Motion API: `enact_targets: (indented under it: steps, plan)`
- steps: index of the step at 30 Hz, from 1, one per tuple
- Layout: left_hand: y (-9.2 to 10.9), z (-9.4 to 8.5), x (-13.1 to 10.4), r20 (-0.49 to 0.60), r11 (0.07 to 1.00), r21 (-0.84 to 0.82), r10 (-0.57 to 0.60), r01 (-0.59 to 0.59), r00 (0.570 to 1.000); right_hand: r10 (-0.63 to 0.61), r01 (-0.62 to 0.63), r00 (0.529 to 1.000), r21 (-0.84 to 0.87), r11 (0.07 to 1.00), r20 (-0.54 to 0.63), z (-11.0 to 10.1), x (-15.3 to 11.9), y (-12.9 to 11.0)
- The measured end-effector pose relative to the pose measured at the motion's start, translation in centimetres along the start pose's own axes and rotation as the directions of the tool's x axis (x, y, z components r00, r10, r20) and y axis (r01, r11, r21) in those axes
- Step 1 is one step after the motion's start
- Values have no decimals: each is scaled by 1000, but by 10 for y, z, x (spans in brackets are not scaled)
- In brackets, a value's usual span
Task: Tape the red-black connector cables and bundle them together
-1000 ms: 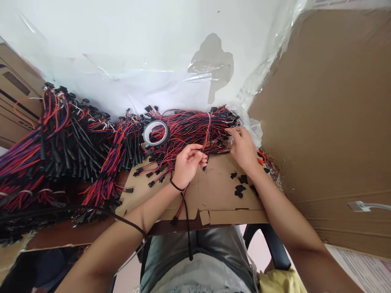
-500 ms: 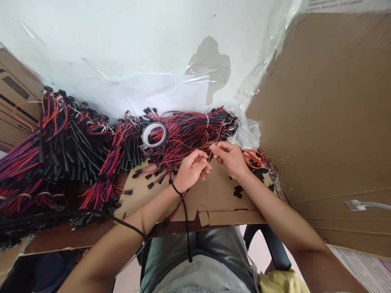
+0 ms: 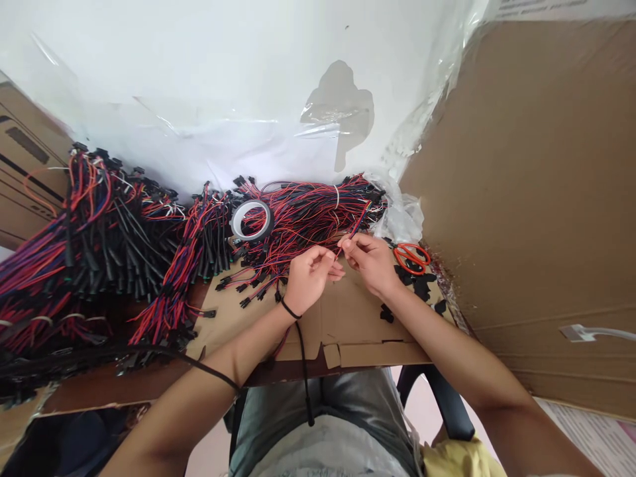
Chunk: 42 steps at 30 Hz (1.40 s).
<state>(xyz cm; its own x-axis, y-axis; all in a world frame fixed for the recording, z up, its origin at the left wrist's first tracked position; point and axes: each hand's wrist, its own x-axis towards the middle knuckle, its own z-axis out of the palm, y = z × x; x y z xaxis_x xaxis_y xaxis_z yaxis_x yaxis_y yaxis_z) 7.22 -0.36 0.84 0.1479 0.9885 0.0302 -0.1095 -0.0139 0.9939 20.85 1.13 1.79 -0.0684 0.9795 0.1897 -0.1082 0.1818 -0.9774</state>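
Observation:
Over the cardboard sheet (image 3: 348,324), my two hands are close together with a thin red and blue wire (image 3: 358,222) between them. My left hand (image 3: 313,277) pinches the wire's lower part between thumb and fingertips. Just to its right, my right hand (image 3: 371,264) is closed on the same wire, whose upper part sticks out past the fingers toward the back. The fingers hide the stretch of wire inside the grips. A roll of black tape (image 3: 269,225) rests on the wire pile (image 3: 303,212) behind my left hand. Orange-handled scissors (image 3: 413,258) lie right of my right hand.
Bundles of red and blue wires with black connectors (image 3: 114,232) fill the left side. Black scraps (image 3: 422,286) lie near the scissors. A clear plastic bag (image 3: 402,215) sits behind them. A tall cardboard panel (image 3: 536,199) bounds the right. A black cable (image 3: 304,371) hangs over the front edge.
The dark piece seen between my fingertips is now a thin reddish stretch of wire. The wire's upper part shows more red and blue. Both hands stay nearly in place.

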Motion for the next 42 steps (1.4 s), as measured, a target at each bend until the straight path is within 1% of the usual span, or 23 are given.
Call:
enact_targets:
  steps: [1, 3, 7, 8, 9, 13, 16, 18, 19, 21, 23, 24, 26, 28, 30, 31, 32, 33, 35, 37, 39, 42]
  plan:
    - [1, 0, 1, 14, 999, -38, -30, 30, 999, 1, -1, 1000, -4, 1000, 0, 0, 0, 0]
    - [2, -1, 2, 25, 998, -56, -41, 42, 999, 4, -4, 1000, -8, 1000, -7, 1, 0, 1]
    - [0, 0, 0, -37, 995, 88, 52, -49, 998, 16, -15, 999, 18, 1000, -40, 1, -1, 2]
    - [-1, 1, 0, -49, 993, 107, 62, -56, 997, 17, -15, 999, 28, 999, -45, 1, -1, 3]
    - [-2, 1, 1, -55, 993, 102, 56, -50, 997, 18, -16, 999, 36, 999, -46, 0, 0, 3]
    - [-4, -3, 6, -88, 999, -22, -29, 27, 996, 31, -29, 999, 67, 997, -30, 0, 0, 3]
    - [-3, -9, 10, -107, 998, -5, -56, 56, 993, 49, -49, 999, 86, 995, -2, 0, 1, 3]
    - [-1, -12, 12, -66, 996, 13, -83, 84, 994, 60, -62, 998, 85, 994, 27, 0, 2, 3]
    - [1, -13, 12, -22, 994, 12, -108, 108, 994, 63, -66, 997, 82, 994, 39, -1, 3, 3]
    - [4, -14, 11, 97, 986, 2, -163, 164, 982, 58, -61, 997, 56, 997, 51, -3, 4, 3]
    - [6, -15, 11, 192, 982, -3, -185, 189, 964, 30, -29, 999, -16, 999, 42, -6, 7, 4]
    - [7, -16, 12, 215, 983, -7, -176, 182, 961, 5, -3, 1000, -69, 998, 26, -7, 8, 5]
    - [7, -18, 13, 236, 986, -33, -150, 162, 960, -69, 60, 997, -188, 980, -38, -11, 13, 9]
    - [6, -20, 14, 252, 983, -74, -143, 166, 957, -167, 122, 976, -286, 950, -139, -14, 18, 15]
    - [6, -22, 16, 270, 974, -111, -160, 195, 950, -223, 150, 945, -289, 945, -239, -17, 24, 20]
    - [6, -22, 16, 280, 970, -120, -172, 212, 945, -216, 150, 940, -248, 957, -264, -18, 26, 22]
    - [5, -23, 17, 292, 966, -122, -186, 230, 938, -186, 140, 947, -185, 973, -263, -19, 28, 23]
    - [5, -23, 17, 308, 961, -119, -203, 249, 930, -143, 118, 962, -118, 986, -232, -20, 30, 23]
    - [4, -24, 18, 342, 952, -107, -236, 287, 909, -72, 68, 991, -42, 997, -112, -21, 32, 20]
    - [4, -26, 19, 372, 941, -110, -259, 320, 891, -46, 45, 999, -53, 998, -21, -21, 30, 15]
    - [5, -29, 20, 399, 928, -146, -261, 342, 879, -34, 33, 999, -72, 997, -21, -20, 27, 9]
    - [8, -34, 24, 419, 906, -246, -221, 344, 880, 15, -16, 995, -12, 1000, -98, -16, 24, 2]
